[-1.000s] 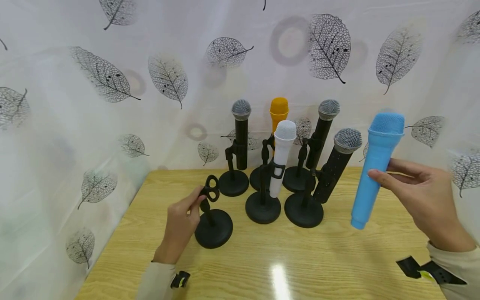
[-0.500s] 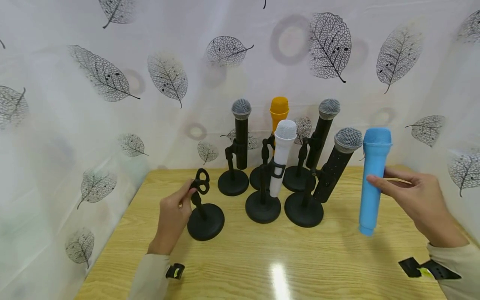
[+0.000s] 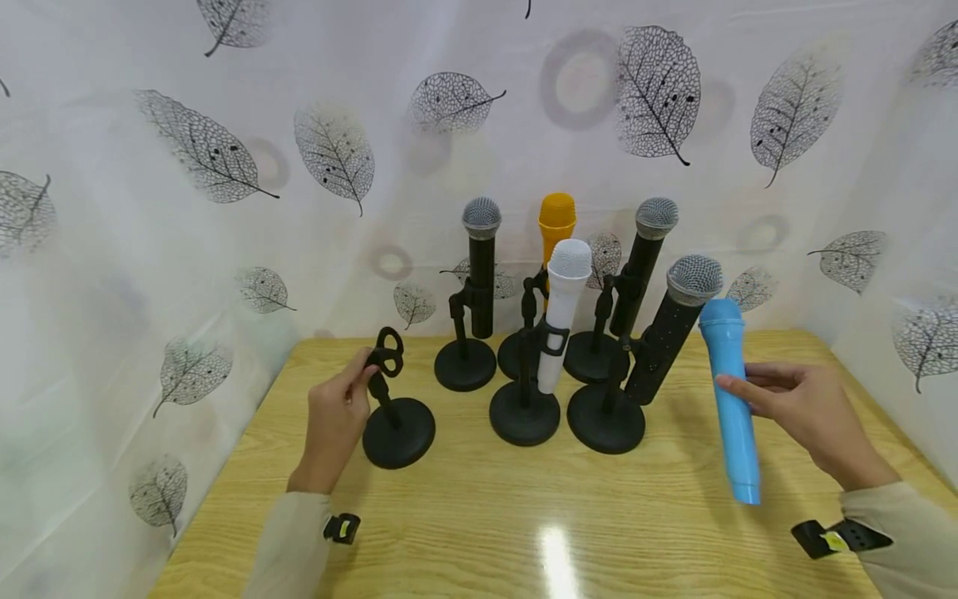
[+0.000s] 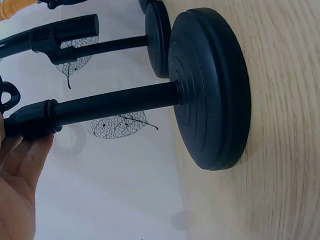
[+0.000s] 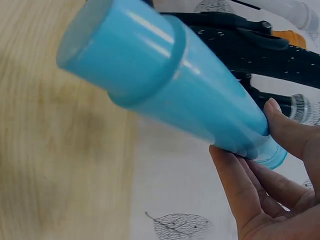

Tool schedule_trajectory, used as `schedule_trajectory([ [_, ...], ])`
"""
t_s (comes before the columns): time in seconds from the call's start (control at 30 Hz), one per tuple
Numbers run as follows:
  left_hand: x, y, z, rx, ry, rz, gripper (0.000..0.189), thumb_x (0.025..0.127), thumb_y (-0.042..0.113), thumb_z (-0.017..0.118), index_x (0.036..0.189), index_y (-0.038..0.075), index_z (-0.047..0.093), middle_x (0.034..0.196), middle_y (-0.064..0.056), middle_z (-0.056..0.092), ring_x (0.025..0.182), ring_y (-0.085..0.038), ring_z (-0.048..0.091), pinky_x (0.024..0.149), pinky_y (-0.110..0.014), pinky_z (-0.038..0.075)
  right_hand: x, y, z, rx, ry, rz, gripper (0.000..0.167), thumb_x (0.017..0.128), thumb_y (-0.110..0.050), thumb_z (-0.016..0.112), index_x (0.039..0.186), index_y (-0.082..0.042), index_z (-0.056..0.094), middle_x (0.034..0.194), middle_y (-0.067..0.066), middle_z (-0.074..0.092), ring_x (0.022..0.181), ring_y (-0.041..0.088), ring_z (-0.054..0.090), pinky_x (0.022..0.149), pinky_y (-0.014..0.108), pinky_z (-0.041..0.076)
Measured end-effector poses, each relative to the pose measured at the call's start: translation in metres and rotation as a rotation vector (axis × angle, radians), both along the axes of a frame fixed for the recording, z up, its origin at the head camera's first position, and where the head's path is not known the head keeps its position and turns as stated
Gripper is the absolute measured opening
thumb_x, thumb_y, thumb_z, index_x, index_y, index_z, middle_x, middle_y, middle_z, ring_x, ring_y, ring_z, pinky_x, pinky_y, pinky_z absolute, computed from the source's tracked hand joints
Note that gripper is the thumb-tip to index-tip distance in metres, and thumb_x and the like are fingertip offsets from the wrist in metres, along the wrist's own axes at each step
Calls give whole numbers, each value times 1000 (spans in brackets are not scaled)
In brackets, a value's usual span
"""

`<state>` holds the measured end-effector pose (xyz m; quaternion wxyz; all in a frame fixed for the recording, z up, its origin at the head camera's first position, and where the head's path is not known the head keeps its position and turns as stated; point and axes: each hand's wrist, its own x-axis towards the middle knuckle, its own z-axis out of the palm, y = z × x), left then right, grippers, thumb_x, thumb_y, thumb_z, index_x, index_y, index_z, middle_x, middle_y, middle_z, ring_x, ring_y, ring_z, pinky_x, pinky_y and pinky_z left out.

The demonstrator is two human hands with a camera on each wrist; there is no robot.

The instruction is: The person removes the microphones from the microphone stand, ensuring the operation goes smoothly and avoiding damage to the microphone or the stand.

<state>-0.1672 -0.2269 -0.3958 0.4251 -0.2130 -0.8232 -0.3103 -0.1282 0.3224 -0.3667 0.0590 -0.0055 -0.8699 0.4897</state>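
My left hand [image 3: 333, 423] grips the top of a black microphone stand [image 3: 399, 432], just below its two-ringed clip [image 3: 387, 353]. The clip has no microphone in it. In the left wrist view the fingers [image 4: 35, 157] lie along the neck, and the stand's round base [image 4: 210, 90] is right at the tabletop. My right hand [image 3: 812, 416] pinches a light blue microphone [image 3: 731, 399] by the middle of its body, thumb on the near side. It leans with the head up and to the left; its tail end [image 5: 115, 55] fills much of the right wrist view.
Several stands hold microphones at the back middle: a white one [image 3: 563, 316], an orange one [image 3: 557, 218] and black ones with silver heads, the nearest black microphone [image 3: 674, 329] close left of the blue one. A leaf-print curtain [image 3: 449, 166] hangs behind the wooden table [image 3: 479, 524].
My left hand has carried the stand left and slightly toward the back. My right hand has lowered the blue microphone, and its head now tips left instead of right.
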Motion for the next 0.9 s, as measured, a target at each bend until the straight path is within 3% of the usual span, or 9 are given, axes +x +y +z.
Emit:
schedule_trajectory([
  [0.17,-6,-6,-2,3,-9,9,30,91,-9,69,120,-11,69,96,-24,74,45,-9,45,48,-17,40,-4,2,-14,55,-68,-4,68,95,-35,73,132,19,54,116,22,69,82,0,69,71,23,59],
  [0.27,-9,-10,-3,11,-25,14,30,92,-8,68,122,-10,68,97,-24,74,44,-6,39,47,-16,37,-6,3,-20,81,-122,3,74,95,-40,72,135,18,52,123,31,64,82,2,70,72,24,59],
  [0.67,-17,-19,-3,9,-48,18,30,96,-4,64,126,-8,67,102,-25,73,46,-16,55,53,-11,42,-9,5,-41,143,-232,45,80,94,-45,71,132,22,51,120,35,63,86,26,74,72,37,62],
  [0.9,-23,-25,-4,21,-36,26,29,96,-4,64,124,-8,68,96,-26,73,43,-11,48,51,-12,40,-10,4,-49,170,-257,58,79,95,-42,72,129,25,50,112,33,67,83,26,73,70,37,61],
])
